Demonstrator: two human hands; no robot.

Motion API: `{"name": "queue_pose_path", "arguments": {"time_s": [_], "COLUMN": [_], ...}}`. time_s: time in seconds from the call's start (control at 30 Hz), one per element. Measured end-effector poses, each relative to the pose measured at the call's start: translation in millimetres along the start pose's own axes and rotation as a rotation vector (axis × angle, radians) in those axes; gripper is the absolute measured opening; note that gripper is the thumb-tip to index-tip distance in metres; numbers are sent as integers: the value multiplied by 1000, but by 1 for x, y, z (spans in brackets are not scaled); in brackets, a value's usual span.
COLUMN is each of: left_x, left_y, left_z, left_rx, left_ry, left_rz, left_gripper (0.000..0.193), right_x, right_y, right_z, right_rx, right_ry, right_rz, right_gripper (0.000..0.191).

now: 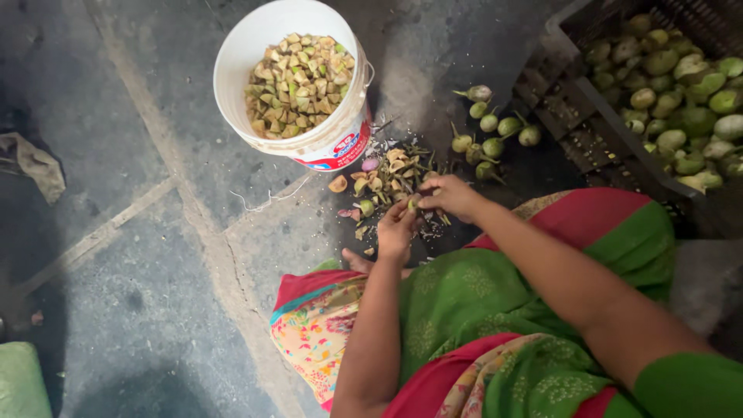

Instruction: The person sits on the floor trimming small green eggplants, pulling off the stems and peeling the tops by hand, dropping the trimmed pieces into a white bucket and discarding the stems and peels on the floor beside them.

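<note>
My left hand (397, 229) and my right hand (450, 193) meet over the stone floor, both closed on one small green brinjal (415, 203) between them. Whether a blade is there, I cannot tell. Just beyond the hands lies a heap of cut stems and trimmings (387, 179). Further out, a small group of whole green brinjals (489, 128) rests on the floor. A white bucket (339, 138), filled with chopped pieces (299, 83), stands at the upper middle.
A dark plastic crate (573, 93) full of whole green brinjals (681, 101) sits at the upper right. My green and red sari (495, 310) covers my knees. A crumpled rag (35, 164) lies at the left edge, a green object (22, 381) at bottom left.
</note>
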State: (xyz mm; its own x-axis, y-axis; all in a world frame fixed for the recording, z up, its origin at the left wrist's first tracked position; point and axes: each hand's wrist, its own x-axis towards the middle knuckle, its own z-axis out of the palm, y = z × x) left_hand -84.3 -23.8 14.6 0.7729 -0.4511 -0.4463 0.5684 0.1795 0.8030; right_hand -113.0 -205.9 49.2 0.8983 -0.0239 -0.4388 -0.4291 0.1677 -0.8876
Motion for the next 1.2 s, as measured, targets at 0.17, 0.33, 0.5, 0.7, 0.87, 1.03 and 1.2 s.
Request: {"name": "queue_pose_path", "arguments": {"time_s": [0.17, 0.33, 0.5, 0.7, 0.87, 1.03, 1.2], "left_x": [7, 10, 17, 39, 45, 19, -1], "left_y": [13, 20, 23, 0, -4, 6, 26], "left_z": [-9, -3, -2, -10, -13, -12, 3], "left_rx": [278, 273, 172, 88, 91, 734, 684], "left_ry": [28, 118, 114, 188, 192, 211, 246], "left_rz": [233, 276, 224, 58, 3, 90, 381], "left_gripper": [27, 31, 30, 25, 28, 23, 25], "right_x": [-2, 6, 17, 35, 38, 26, 12], "right_y": [-16, -11, -2, 15, 16, 4, 1], "right_z": [-6, -3, -7, 1, 0, -10, -5], "right_rx": [-105, -119, -44, -123, -48, 279, 338], "right_ry": [-49, 39, 38, 150, 104, -76, -69], "right_rz": [-138, -167, -150, -16, 148, 245, 56], "right_gripper": [27, 28, 29, 26, 21, 32, 36]}}
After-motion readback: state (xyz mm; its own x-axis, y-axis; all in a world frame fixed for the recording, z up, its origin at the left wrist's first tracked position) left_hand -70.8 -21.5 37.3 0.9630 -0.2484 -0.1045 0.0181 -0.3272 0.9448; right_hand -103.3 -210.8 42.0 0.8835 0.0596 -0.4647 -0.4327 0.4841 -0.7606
